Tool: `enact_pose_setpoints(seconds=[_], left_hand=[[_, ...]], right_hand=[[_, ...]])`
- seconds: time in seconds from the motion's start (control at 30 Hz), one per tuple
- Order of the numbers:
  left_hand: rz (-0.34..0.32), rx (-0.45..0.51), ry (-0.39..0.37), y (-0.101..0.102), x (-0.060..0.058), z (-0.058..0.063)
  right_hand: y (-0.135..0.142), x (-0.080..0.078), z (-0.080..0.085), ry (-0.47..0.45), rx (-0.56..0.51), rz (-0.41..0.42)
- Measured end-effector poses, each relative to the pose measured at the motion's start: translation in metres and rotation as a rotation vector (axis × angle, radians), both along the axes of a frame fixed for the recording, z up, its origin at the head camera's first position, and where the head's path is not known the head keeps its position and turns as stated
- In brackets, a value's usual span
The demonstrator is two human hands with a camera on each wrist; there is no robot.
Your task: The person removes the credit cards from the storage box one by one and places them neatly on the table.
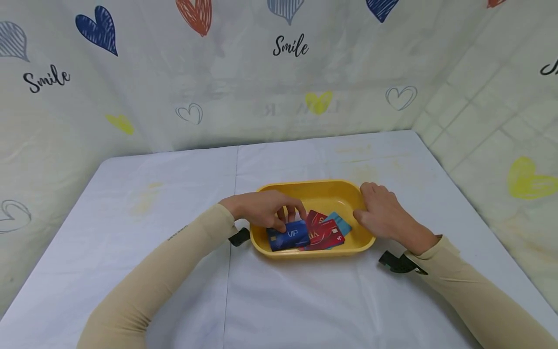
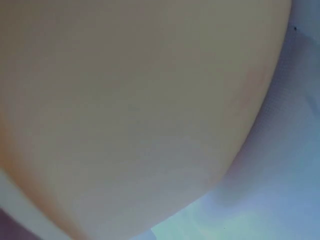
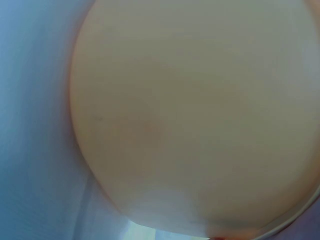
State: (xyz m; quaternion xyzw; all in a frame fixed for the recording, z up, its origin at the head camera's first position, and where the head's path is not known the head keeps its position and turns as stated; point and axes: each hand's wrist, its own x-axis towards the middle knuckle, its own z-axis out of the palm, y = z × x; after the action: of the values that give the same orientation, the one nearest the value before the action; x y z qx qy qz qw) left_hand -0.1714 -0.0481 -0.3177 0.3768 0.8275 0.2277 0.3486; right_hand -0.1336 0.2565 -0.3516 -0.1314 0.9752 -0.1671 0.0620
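In the head view a yellow tray (image 1: pixel 314 253) with rounded corners holds several cards. My left hand (image 1: pixel 268 208) reaches over its left side and pinches a blue card (image 1: pixel 291 236) marked VIP, thumb at its upper edge. Beside that card, partly covered by it, lie red cards (image 1: pixel 328 236), with a light blue card (image 1: pixel 342 223) poking out behind them. At the tray's right end my right hand (image 1: pixel 383 213) grips the rim, the thumb on the inner side. Blurred skin fills most of both wrist views, hiding the fingers and cards there.
A white table (image 1: pixel 174 194) with faint yellowish stains and a seam lies under the tray. Behind it hangs a pale wall sheet (image 1: pixel 240 72) printed with hearts and the word Smile. Dark straps (image 1: pixel 398 262) sit at the wrists.
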Motion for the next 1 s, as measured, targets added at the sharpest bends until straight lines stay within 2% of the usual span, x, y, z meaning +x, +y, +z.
enact_pose_setpoints(seconds=[0.67,1.0], left_hand=[[0.014,0.097,0.014,-0.007,0.007,0.008],[0.044,0.125,0.045,-0.012,0.012,0.014]], right_hand=[[-0.002,0.002,0.002,0.006,-0.005,-0.005],[-0.001,0.003,0.003,0.028,0.002,0.003]])
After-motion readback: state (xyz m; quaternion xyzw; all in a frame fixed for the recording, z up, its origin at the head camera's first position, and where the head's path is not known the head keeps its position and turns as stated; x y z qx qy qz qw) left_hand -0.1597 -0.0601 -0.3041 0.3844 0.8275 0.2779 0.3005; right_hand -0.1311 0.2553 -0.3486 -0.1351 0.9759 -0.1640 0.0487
